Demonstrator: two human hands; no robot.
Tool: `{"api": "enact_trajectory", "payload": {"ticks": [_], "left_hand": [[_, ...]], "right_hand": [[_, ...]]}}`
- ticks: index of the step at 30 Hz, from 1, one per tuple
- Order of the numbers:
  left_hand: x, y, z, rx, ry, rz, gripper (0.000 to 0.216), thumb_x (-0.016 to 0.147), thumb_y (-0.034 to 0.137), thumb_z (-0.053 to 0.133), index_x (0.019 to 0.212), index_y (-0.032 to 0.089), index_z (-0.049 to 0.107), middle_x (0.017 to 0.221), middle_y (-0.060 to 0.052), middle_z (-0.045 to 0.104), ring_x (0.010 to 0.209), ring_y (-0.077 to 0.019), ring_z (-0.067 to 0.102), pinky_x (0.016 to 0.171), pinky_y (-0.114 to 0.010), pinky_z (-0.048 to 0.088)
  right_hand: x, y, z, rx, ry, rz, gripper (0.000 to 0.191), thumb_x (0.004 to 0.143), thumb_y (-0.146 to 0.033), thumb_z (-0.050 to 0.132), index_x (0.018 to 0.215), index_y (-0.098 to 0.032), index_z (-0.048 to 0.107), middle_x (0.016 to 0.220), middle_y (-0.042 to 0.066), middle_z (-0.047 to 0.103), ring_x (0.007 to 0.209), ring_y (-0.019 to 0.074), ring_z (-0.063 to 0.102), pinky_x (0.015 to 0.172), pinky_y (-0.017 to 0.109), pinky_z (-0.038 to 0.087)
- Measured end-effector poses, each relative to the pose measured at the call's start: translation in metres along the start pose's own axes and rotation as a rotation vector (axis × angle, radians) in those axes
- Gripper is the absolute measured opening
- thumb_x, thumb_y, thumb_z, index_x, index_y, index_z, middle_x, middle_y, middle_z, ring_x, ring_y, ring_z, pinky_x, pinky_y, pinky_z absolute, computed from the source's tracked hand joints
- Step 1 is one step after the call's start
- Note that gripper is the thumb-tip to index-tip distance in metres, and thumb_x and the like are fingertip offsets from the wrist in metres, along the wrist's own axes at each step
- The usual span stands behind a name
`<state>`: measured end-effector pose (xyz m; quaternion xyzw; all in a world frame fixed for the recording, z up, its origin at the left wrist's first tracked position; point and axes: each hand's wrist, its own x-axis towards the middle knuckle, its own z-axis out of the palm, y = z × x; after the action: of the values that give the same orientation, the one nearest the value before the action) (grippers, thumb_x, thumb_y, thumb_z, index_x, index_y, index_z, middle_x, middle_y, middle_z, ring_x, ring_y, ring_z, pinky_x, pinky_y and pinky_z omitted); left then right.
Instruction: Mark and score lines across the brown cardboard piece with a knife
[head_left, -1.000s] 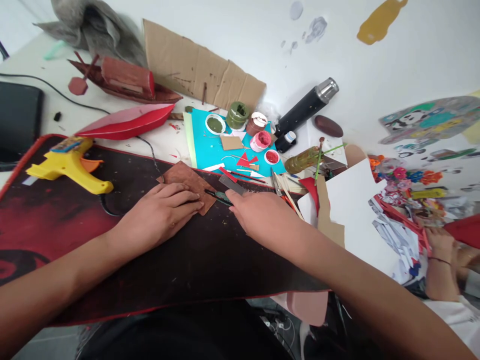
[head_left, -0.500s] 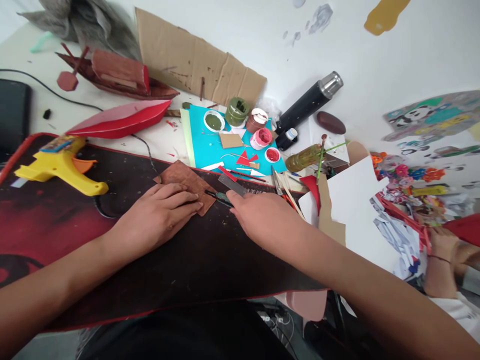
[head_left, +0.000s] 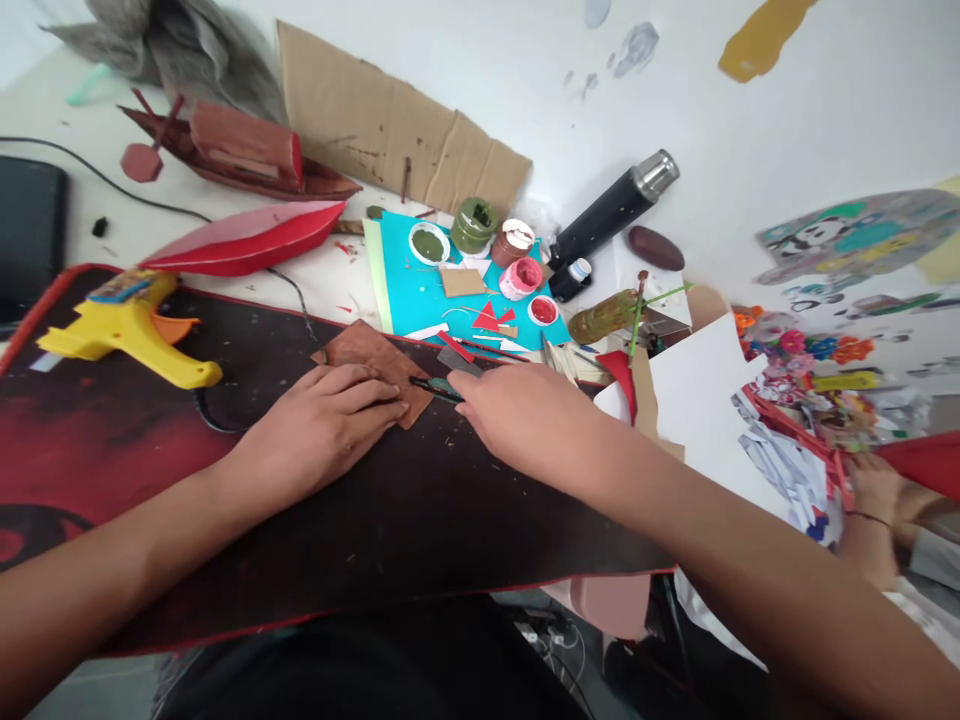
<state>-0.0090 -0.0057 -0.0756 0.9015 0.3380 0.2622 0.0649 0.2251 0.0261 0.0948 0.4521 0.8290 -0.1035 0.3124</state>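
My left hand [head_left: 334, 415] lies flat with outstretched fingers on a brown-painted piece of cardboard [head_left: 375, 350], pressing it to the dark mat. In my right hand [head_left: 514, 405] is a slim, dark utility knife [head_left: 435, 388], its front end pointing left over the right corner of the brown piece. My fingers hide most of its handle. Just beyond the right hand a grey metal ruler [head_left: 456, 361] shows in part, beside a thin red strip [head_left: 454, 345].
A yellow glue gun [head_left: 127, 330] rests on the mat [head_left: 360, 560]. Behind stand a red paper boat [head_left: 255, 240], a brown model boat [head_left: 247, 150], paint jars [head_left: 474, 225] on a blue sheet [head_left: 405, 285] and a black thermos [head_left: 607, 210]. Another person's hands [head_left: 874, 490] are at far right.
The view has shifted slightly. My right hand sits a little further left along the knife and covers more of the ruler. The left hand stays on the brown cardboard.
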Motion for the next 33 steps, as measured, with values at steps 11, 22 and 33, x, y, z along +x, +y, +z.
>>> {"api": "enact_trajectory", "payload": {"ticks": [11, 22, 33], "left_hand": [[0.000, 0.002, -0.002, 0.022, -0.005, -0.018, 0.038, 0.117, 0.032, 0.046, 0.129, 0.031, 0.082, 0.130, -0.007, 0.084, 0.123, -0.0284, 0.074, 0.097, -0.045, 0.057], [0.002, 0.003, -0.008, 0.045, 0.028, 0.035, 0.037, 0.118, 0.028, 0.045, 0.127, 0.027, 0.081, 0.130, -0.008, 0.085, 0.120, -0.0270, 0.075, 0.095, -0.043, 0.056], [-0.003, 0.002, -0.003, 0.006, -0.011, -0.011, 0.036, 0.117, 0.031, 0.048, 0.133, 0.031, 0.080, 0.134, -0.006, 0.084, 0.125, -0.0298, 0.074, 0.098, -0.047, 0.054]], "right_hand": [[-0.015, -0.002, 0.004, 0.017, -0.008, 0.057, 0.030, 0.121, -0.027, 0.049, 0.143, -0.017, 0.065, 0.110, 0.015, 0.085, 0.093, 0.0294, 0.081, 0.064, 0.033, 0.042], [-0.009, 0.001, 0.016, 0.061, 0.024, 0.029, 0.035, 0.122, -0.030, 0.047, 0.150, -0.018, 0.063, 0.116, 0.015, 0.085, 0.096, 0.0297, 0.081, 0.066, 0.035, 0.044], [-0.004, -0.012, 0.014, 0.000, 0.043, -0.004, 0.037, 0.114, -0.009, 0.045, 0.145, -0.008, 0.064, 0.103, 0.018, 0.083, 0.092, 0.0296, 0.083, 0.067, 0.035, 0.049]]}}
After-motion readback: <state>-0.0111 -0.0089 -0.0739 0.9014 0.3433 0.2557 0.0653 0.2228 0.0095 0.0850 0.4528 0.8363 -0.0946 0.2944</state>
